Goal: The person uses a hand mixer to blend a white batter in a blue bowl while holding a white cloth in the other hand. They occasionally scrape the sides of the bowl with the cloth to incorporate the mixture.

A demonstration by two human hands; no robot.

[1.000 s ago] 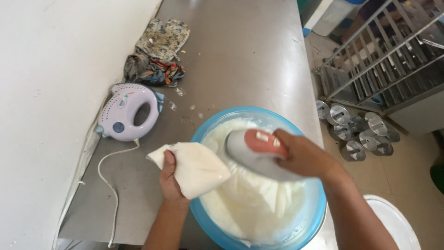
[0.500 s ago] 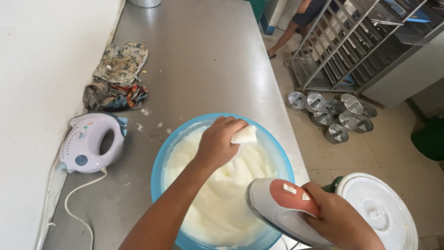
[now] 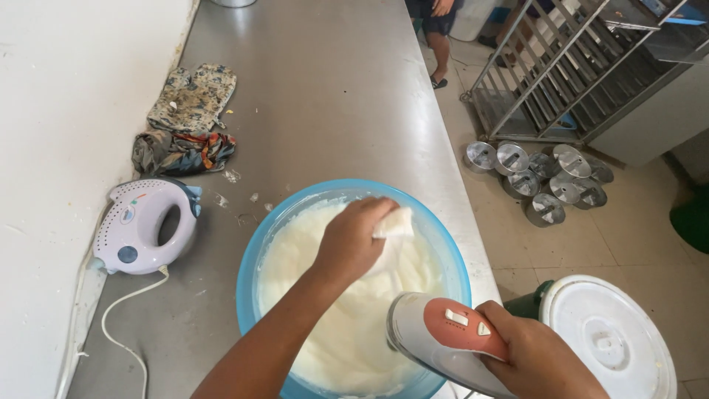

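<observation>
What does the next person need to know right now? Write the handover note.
Left hand: pressing a white folded bag over the batter in the blue bowl.
Right hand: gripping the hand mixer at the bowl's near rim.
Second mixer lies on the steel counter, by crumpled cloths.
Done: bowl holds pale batter.
Left: bag not yet put down.

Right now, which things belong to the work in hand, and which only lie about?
In use: bowl of white batter; white packet in left hand; hand mixer in right hand.
Lying about: second mixer, cloths, metal moulds, lidded bucket, rack.
</observation>
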